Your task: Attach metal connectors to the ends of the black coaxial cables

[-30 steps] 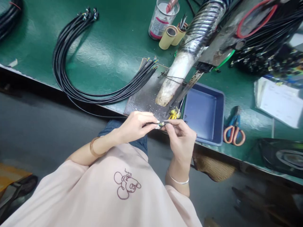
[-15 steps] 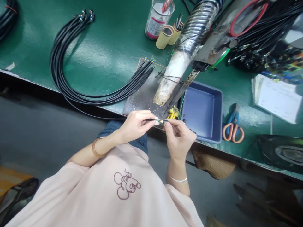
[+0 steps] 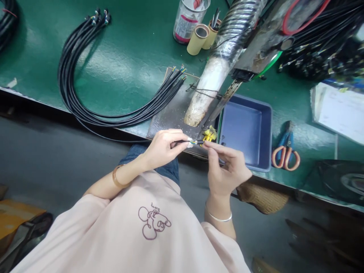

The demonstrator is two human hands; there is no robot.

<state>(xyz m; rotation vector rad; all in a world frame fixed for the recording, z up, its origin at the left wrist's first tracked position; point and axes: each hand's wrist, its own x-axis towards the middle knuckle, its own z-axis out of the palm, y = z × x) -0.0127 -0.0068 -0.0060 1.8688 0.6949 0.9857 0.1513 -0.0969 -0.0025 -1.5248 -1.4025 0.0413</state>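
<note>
- Tray (image 3: 246, 131): blue, the landmark, set on the green table (image 3: 136, 49).
- Cable (image 3: 179, 143): black, left of the tray, showing thin coloured wires (image 3: 194, 141) near its tip.
- Left hand (image 3: 165, 148): left of the tray, thumb and fingers pinching the cable.
- Right hand (image 3: 226, 167): by the tray's near left corner, fingertips at the cable's dark end; whether they grip it cannot be told.
- Pliers (image 3: 286, 146): just right of the tray.
- Cable bundle (image 3: 68, 72): curved, well left of the tray.
</note>
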